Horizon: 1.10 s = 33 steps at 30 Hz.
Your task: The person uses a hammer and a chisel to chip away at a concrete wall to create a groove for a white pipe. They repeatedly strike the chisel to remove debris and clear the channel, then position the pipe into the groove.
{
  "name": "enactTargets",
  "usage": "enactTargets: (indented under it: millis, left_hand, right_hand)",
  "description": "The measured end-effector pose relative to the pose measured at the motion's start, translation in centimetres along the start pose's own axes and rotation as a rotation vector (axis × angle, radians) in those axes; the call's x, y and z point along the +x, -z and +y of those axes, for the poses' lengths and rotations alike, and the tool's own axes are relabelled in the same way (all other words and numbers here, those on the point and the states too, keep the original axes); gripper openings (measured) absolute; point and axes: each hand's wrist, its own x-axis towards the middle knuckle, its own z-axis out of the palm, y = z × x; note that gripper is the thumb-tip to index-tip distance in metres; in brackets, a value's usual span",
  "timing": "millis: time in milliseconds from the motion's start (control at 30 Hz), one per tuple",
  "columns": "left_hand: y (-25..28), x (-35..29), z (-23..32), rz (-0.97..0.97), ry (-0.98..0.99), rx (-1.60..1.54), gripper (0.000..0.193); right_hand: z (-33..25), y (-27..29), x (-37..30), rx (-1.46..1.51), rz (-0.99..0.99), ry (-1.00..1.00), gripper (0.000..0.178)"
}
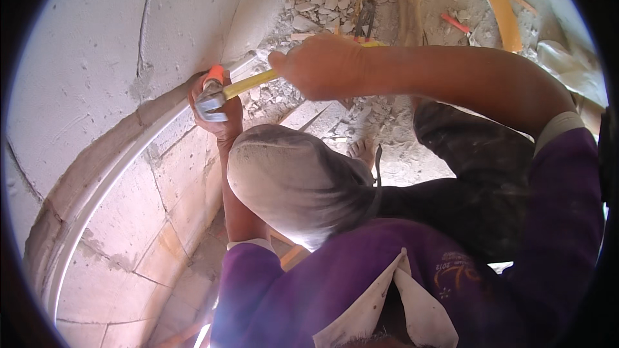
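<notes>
Hammer [250, 84] in right hand's [325, 66] grip, head at left hand [222, 125], which wraps an orange-ended tool [215, 75]. White pipe [130, 153] already runs along wall [97, 58]; work looks unfinished, remainder unclear.

Right hand [327, 67] clenched, elbow bent, left hand [231, 111] curled

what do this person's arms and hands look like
The left sleeve and right sleeve are purple, each ending in a pale cuff near the elbow. Below them the forearms are bare. The left hand and right hand are bare too, ungloved.
</notes>
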Motion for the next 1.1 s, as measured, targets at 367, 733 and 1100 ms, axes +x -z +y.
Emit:
enactTargets:
  millis: [367, 733, 1100]
  left_hand:
    - [0.7, -4.5, 0.9, -0.381, -0.209, -0.442, 0.041]
    - [1.3, -5.1, 0.2, -0.473, 0.931, -1.283, 0.038]
    - [-1.4, -9.7, 1.1, -0.608, 0.819, -1.825, 0.061]
  right_hand:
    - [6.0, 2.0, -3.8, 0.014, 0.058, -0.412, 0.029]
    - [5.7, 0.0, -3.2, 0.180, -0.082, -0.498, 0.034]
    - [5.5, -3.5, -3.8, 0.412, -0.248, -0.755, 0.036]
